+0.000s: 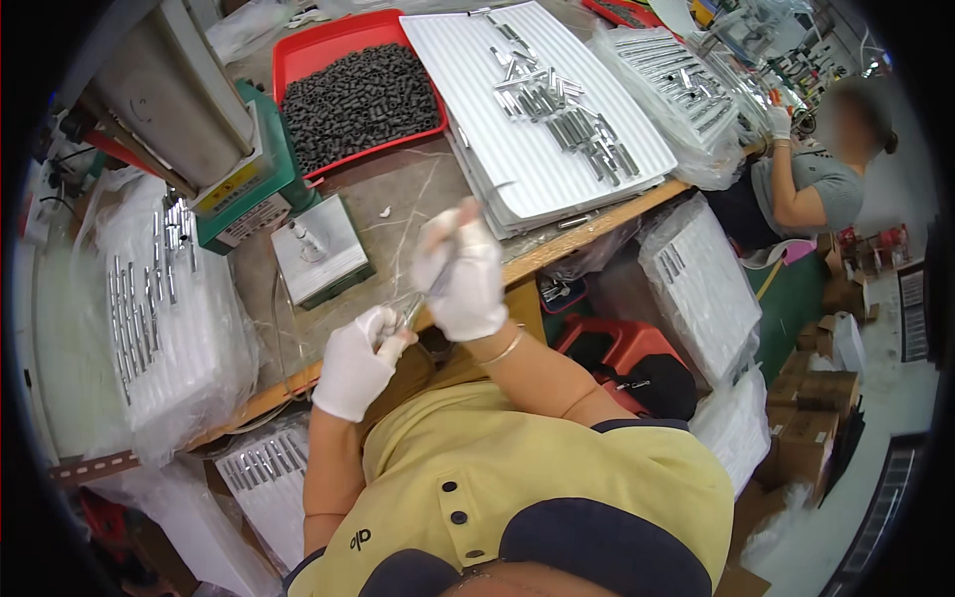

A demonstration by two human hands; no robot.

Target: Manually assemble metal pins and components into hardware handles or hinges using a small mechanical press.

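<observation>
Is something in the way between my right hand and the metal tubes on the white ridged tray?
Nothing visible stands between the right hand, which is blurred, and the metal tubes; only part of the white ridged tray lies there.

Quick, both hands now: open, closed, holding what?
Left hand: closed, pinching a shiny metal piece.
Right hand: blurred; grip and anything in it cannot be told.

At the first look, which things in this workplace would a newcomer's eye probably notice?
Probably the red tray at the top, heaped with small black pieces, and, right of it, the white ribbed tray with shiny metal pieces. Next, perhaps, the green machine at upper left, and the white-gloved left hand and right hand near the centre.
</observation>
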